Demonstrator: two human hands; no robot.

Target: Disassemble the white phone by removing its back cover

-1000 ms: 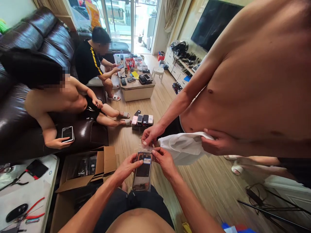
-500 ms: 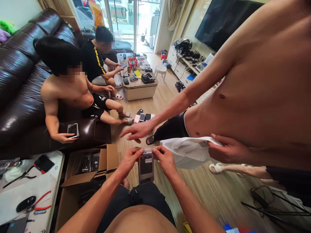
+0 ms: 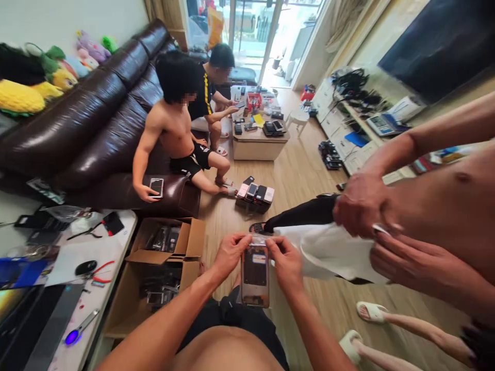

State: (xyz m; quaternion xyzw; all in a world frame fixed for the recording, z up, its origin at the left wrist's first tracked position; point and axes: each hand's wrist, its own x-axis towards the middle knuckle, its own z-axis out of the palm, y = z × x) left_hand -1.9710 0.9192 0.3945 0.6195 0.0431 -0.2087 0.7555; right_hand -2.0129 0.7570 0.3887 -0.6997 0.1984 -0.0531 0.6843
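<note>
A phone in a clear bag (image 3: 255, 273) is held upright above the lap, its top edge pinched by the left hand (image 3: 231, 253) and the right hand (image 3: 285, 260). Just beyond, a white cloth (image 3: 332, 252) is gripped by another person's hands (image 3: 361, 206). Farther away, a row of phones (image 3: 255, 193) lies on the wooden floor (image 3: 297, 175).

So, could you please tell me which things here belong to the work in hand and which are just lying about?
In hand:
- bagged phone
- left hand
- right hand

Lying about:
- cardboard box
- red-handled pliers
- row of phones
- coffee table
</note>
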